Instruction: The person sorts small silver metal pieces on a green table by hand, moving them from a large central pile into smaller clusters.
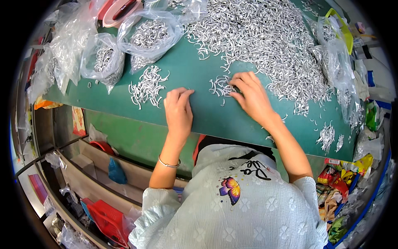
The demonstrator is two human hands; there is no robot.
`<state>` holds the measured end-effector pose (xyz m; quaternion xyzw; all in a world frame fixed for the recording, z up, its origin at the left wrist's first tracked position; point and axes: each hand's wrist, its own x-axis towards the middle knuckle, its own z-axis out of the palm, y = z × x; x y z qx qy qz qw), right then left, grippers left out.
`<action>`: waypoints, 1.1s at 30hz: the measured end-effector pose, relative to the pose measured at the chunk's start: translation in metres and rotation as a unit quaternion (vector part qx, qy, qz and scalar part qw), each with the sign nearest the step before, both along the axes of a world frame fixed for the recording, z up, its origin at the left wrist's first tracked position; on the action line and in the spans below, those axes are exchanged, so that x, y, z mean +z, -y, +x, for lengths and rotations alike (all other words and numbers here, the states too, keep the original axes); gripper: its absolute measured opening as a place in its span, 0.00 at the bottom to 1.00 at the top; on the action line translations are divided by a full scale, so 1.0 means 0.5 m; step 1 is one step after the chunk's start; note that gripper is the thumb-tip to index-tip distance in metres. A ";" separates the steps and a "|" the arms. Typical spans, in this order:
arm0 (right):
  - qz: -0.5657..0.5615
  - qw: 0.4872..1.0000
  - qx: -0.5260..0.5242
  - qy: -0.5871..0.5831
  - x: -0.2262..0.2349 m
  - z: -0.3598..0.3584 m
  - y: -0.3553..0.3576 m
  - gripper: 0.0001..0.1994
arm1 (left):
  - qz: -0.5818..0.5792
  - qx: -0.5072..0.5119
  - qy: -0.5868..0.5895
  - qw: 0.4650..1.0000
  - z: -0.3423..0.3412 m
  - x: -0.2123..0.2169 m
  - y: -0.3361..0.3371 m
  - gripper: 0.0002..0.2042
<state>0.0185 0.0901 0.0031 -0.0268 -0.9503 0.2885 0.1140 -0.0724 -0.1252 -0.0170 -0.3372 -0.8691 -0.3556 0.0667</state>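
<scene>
Small curved silver metal pieces lie on the green tabletop in piles of different sizes. My right hand (253,98) is at the right edge of a little cluster of pieces (220,86), its thumb and fingers bent round some of them. To its left, my left hand (179,111) rests by the table's near edge with fingers curled and thumb and forefinger pinched together. What sits in that pinch is too small to make out. Left of this hand lies a medium pile of pieces (148,86). A huge heap of pieces (265,37) spreads beyond my right hand.
Clear plastic bags of pieces (150,35) stand at the back left, near a pink basin (120,14). More filled bags (331,56) and a yellow-green container (343,31) line the right side. Small piles (326,136) lie near right. Wooden shelving (103,182) stands below left.
</scene>
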 end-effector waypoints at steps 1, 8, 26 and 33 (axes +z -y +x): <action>0.014 1.000 0.007 -0.014 -0.006 0.004 -0.018 0.11 | -0.002 0.008 0.002 1.000 0.001 0.001 0.002 0.13; -0.061 0.991 -0.108 -0.039 -0.001 -0.004 -0.038 0.10 | 0.014 -0.074 -0.002 0.997 0.028 0.025 -0.050 0.16; -0.038 0.989 -0.141 -0.027 0.018 0.026 -0.017 0.03 | 0.057 -0.089 0.063 0.992 0.061 0.023 -0.039 0.12; -0.017 0.999 -0.049 0.011 0.043 0.067 0.020 0.09 | 0.089 -0.111 0.084 0.986 0.083 0.011 -0.041 0.11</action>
